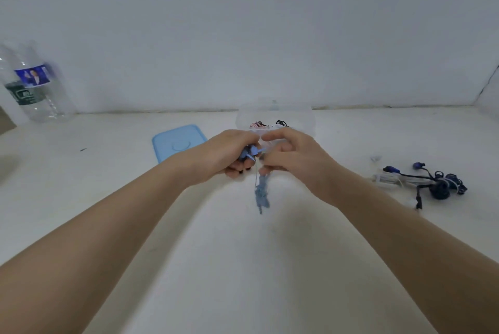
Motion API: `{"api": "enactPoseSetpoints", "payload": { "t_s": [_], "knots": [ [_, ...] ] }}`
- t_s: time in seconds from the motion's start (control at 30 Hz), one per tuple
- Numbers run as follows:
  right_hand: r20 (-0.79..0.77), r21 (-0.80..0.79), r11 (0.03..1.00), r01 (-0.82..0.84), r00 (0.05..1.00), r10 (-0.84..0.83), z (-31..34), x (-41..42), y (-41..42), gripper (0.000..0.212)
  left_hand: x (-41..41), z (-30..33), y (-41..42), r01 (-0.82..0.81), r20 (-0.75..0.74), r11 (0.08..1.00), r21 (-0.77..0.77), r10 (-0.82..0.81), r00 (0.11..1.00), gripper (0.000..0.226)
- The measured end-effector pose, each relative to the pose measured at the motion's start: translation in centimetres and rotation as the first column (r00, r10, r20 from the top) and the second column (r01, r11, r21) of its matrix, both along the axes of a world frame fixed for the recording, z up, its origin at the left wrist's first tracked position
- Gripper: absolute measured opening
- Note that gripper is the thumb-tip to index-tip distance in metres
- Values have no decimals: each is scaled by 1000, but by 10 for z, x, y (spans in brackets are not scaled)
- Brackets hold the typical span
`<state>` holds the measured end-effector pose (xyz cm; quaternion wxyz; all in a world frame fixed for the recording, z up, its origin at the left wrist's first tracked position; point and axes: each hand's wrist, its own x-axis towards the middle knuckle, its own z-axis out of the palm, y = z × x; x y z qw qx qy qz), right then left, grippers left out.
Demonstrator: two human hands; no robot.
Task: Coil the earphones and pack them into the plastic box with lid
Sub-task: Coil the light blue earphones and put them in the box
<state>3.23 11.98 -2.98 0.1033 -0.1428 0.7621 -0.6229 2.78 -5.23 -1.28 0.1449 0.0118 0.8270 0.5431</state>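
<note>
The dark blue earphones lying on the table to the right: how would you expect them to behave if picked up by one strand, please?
The dark blue earphones would probably flop: thin cords sprawl loosely. The wound bundle looks light, yet loose ends may dangle and snag.

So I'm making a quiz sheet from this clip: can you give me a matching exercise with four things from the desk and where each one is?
Things:
1. light blue earphones
2. blue lid
3. dark blue earphones
4. clear plastic box

Places:
A. lying flat on the table, left of the hands
B. just behind the hands, open, with other earphones inside
C. on the table at the right, untouched
D. held between the left hand and the right hand

Pairs: 1-D, 2-A, 3-C, 4-B
</note>
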Motion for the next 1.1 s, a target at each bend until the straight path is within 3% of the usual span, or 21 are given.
{"api": "enactPoseSetpoints", "payload": {
  "t_s": [0.07,0.17,0.4,0.6,0.77,0.9,1.1],
  "knots": [
    [18,-46,999,5,1000,-4,-2,-3,-3,35,-3,-3,-4,10,-41,1000,18,-9,999,30],
    [18,10,999,33,999,-33,-5,-9,-9,28,-7,-10,-9,3,-79,999,45,1,997,23],
    [21,55,998,33,999,-35,-14,-16,-13,13,-14,-14,-20,-15,-27,992,125,18,999,23],
    [40,67,997,-34,999,31,-23,-18,-12,11,-21,-17,-38,-99,-192,995,34,103,976,27],
    [42,78,996,-46,998,43,-20,-18,-14,12,-22,-36,-47,-194,-305,980,-41,173,937,17],
    [33,90,995,-35,999,32,-22,-20,-16,12,-18,-43,-47,-107,-402,965,-238,3,915,17],
    [50,66,998,-12,999,8,-26,-21,-16,11,-9,-45,-55,-25,-378,924,-381,-131,916,7]
  ]
}}
